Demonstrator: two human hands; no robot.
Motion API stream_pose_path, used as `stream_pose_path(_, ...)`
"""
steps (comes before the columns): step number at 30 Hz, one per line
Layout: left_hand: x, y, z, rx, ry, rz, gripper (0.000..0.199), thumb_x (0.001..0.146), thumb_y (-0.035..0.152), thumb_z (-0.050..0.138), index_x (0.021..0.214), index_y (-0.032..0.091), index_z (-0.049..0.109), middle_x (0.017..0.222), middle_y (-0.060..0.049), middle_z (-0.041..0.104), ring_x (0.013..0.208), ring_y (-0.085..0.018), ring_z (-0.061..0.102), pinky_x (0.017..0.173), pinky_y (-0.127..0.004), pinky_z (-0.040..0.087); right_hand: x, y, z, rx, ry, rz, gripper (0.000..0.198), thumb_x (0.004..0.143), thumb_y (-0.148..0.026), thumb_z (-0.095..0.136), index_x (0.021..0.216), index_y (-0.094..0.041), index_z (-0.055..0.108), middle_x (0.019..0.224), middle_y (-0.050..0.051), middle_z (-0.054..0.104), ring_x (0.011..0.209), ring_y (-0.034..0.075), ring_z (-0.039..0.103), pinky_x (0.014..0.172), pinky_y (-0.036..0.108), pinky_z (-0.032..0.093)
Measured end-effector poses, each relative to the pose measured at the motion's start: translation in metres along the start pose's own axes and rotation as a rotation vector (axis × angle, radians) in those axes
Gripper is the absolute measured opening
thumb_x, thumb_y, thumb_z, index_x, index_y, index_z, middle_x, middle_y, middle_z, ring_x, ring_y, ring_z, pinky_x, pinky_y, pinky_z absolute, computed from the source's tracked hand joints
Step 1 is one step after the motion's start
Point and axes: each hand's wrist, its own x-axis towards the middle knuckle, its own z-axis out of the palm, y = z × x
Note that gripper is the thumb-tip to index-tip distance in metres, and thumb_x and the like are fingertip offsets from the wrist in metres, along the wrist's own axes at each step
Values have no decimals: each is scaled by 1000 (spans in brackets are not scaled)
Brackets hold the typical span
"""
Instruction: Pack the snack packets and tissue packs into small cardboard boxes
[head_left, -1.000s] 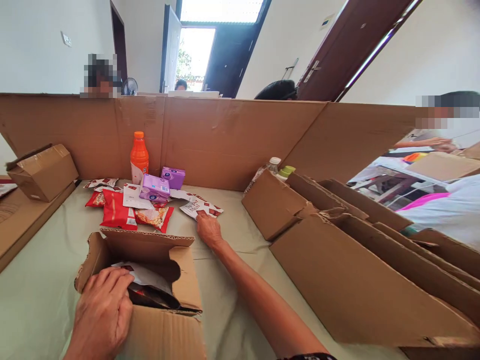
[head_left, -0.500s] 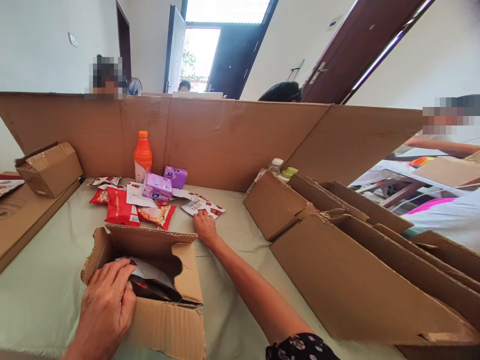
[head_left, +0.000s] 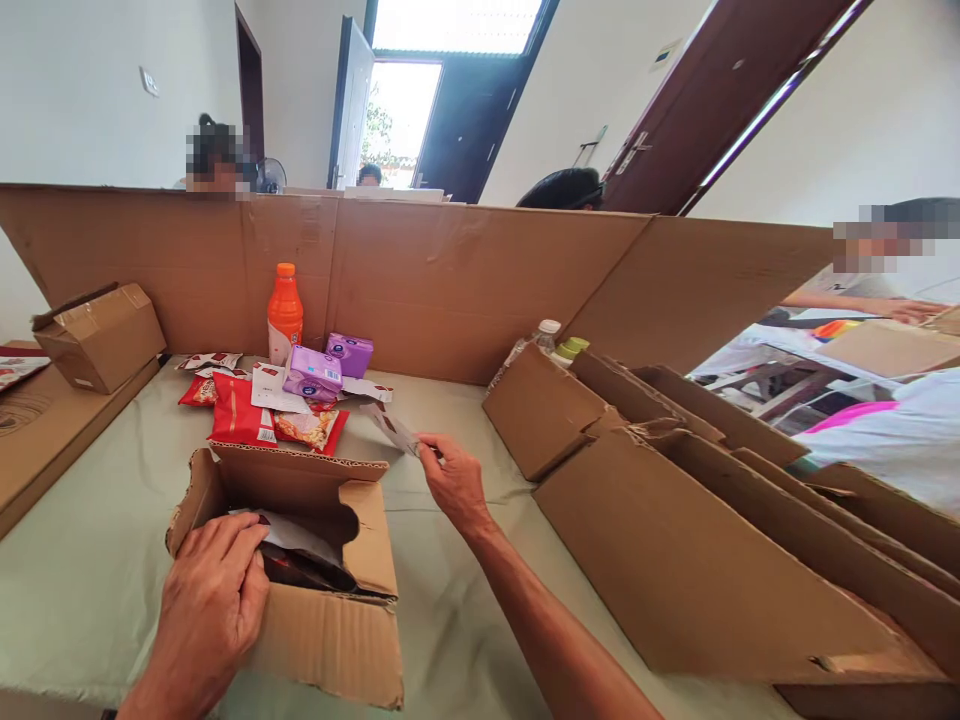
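My right hand (head_left: pixel 456 482) pinches one end of a white packet with dark red marks (head_left: pixel 391 428), raised and tilted above the cloth. My left hand (head_left: pixel 216 590) is closed over the near left edge of an open cardboard box (head_left: pixel 330 645), its fingertips reaching inside. In that box lie a white packet (head_left: pixel 296 535) and a dark packet (head_left: pixel 304 570), partly hidden by the fingers. Beyond the box sit red snack bags (head_left: pixel 238 408), a patterned snack bag (head_left: pixel 311 428), two purple tissue packs (head_left: pixel 311 372) and an orange bottle (head_left: pixel 285 315), with more white packets among them.
Several cardboard boxes (head_left: pixel 697 560) stand at the right, with a clear bottle (head_left: pixel 547 332) and a green-lidded container (head_left: pixel 571 347) behind. A small carton (head_left: pixel 101 335) sits at the left. A tall cardboard partition (head_left: pixel 450 280) closes the back; people are beyond it.
My right hand has lifted the white packet off the cloth and drawn it right and toward me, tilting it nearly edge-on. My left hand stays on the box.
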Motion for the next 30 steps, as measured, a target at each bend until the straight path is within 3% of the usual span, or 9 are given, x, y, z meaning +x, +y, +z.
stream_pose_path(7,0,2,-4,24,-24,5,29,98,19,42,119,13,62,104,-8,74,93,-22,69,82,-36,50,-25,-54,-28,463,230,-151,24,94,-33,52,92,-21,74,93,6,79,84,19,72,75,30,56)
stream_pose_path(11,0,3,-6,31,-26,-2,30,98,20,42,119,14,63,101,-8,74,90,-22,69,79,-36,51,-41,-82,-20,629,192,-148,20,93,-29,54,89,-22,73,91,6,79,85,20,73,76,31,58)
stream_pose_path(14,0,4,-6,-6,-36,2,27,97,18,43,112,16,65,100,-6,75,90,-22,69,80,-36,50,-49,-87,-14,698,148,-121,19,93,-29,55,89,-22,73,89,5,79,81,19,73,72,29,58)
stream_pose_path(23,3,6,-5,-64,-58,-27,26,96,15,42,103,17,67,96,-5,75,89,-21,68,80,-36,48,-55,-77,-22,671,145,-95,18,92,-30,57,89,-21,73,88,5,79,79,18,73,72,29,59)
stream_pose_path(30,1,6,-6,-90,-104,-39,27,97,15,42,103,17,68,97,-6,75,90,-22,66,79,-37,49,-54,-71,-48,555,348,-136,17,93,-32,60,87,-22,72,87,6,78,84,20,74,75,33,60)
